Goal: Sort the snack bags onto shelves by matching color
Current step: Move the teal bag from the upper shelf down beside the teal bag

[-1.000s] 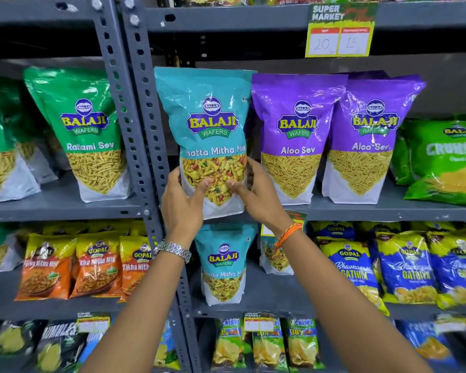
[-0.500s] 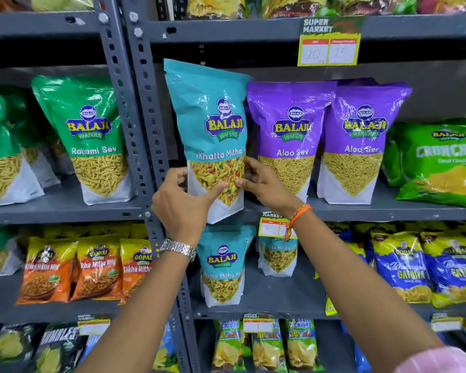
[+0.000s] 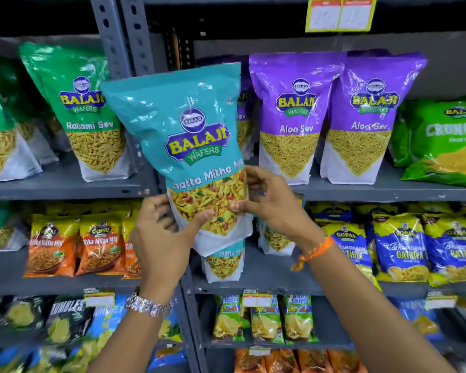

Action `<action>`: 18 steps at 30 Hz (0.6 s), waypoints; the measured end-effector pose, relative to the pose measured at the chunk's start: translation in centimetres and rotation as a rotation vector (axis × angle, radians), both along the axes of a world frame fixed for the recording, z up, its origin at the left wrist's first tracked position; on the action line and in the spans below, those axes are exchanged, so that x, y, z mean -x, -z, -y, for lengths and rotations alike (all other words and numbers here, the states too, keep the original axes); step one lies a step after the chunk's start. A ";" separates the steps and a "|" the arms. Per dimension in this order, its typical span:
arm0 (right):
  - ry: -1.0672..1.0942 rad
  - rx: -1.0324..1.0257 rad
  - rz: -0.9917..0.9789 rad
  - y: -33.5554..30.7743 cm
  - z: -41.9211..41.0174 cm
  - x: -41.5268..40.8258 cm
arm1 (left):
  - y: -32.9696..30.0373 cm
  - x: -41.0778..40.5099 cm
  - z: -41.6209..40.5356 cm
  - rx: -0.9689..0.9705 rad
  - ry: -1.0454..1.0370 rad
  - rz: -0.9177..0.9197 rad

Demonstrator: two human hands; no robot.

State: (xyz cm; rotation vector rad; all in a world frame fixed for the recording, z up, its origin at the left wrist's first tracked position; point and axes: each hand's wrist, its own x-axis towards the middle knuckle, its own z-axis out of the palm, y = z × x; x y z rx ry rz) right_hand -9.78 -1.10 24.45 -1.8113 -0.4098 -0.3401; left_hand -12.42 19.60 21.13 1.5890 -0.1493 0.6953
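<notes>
- Teal glossy plastic Balaji Wafers snack bag [image 3: 183, 146], printed "Khatta Mitha Mix", is held up off the shelves in front of the grey perforated steel upright [image 3: 111, 36] that divides the two bays; it tilts with its top leaning left.
- Left hand [image 3: 159, 238], with a silver metal link watch [image 3: 148, 305] at the wrist, cups the bag's lower left edge; its grip is closed on the bag, thumb on the front window, the other fingers hidden behind.
- Right hand [image 3: 269, 203], with an orange thread band [image 3: 314, 251] at the wrist, pinches the bag's lower right edge, thumb on the front over the clear window of mixed snack.
- Behind the held bag, on the grey metal upper shelf [image 3: 361, 189] of the right bay, stand two purple "Aloo Sev" bags [image 3: 331, 114] side by side and upright, touching each other; a third purple bag is mostly hidden behind the teal one.
- Right of them lies a light green bag [image 3: 441, 141], leaning.
- In the left bay, at the same level, stands a dark green "Ratlami Sev" bag [image 3: 84, 109], upright, with more green bags to its left.
- One shelf lower, a smaller teal bag [image 3: 223, 265] stands directly under the held one; orange Gopal packets [image 3: 73, 246] sit to its left, blue and yellow Gopal packets [image 3: 401, 249] to its right.
- A yellow price tag [image 3: 339, 13] hangs on the top shelf edge; its writing is blurred.
</notes>
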 end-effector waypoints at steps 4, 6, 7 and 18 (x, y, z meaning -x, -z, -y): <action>0.134 -0.031 -0.076 5.0 1.4 3.0 | 4.0 1.3 1.1 -0.023 0.178 -0.094; 0.196 -0.037 -0.132 8.1 2.2 4.3 | 7.1 1.6 1.7 -0.069 0.218 -0.157; 0.232 -0.022 -0.163 9.7 2.8 4.9 | 8.7 1.8 2.1 -0.100 0.229 -0.194; 0.491 -0.001 -0.440 25.1 8.4 9.0 | 21.8 2.6 7.9 -0.348 0.323 -0.508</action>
